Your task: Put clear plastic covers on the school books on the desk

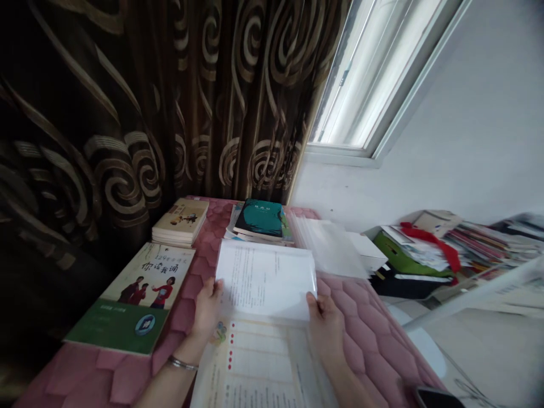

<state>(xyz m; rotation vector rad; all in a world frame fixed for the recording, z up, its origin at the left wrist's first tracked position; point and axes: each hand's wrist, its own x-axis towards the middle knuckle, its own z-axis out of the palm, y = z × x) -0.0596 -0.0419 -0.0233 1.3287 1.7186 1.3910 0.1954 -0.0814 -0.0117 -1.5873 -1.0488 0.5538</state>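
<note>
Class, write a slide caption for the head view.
Left hand and right hand grip a printed page near books on a pink tablecloth.

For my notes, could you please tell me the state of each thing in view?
White printed sheet: face up, held both sides
Left hand: pinching sheet's left edge
Right hand: pinching sheet's right edge
Printed page: face up, partly covered
Green-and-beige book: closed, flat
Beige books: closed, stacked
Teal book: closed, cover up
Translucent sheets: overlapping
Curtain: hanging in folds
Window: open or shut unclear
</note>
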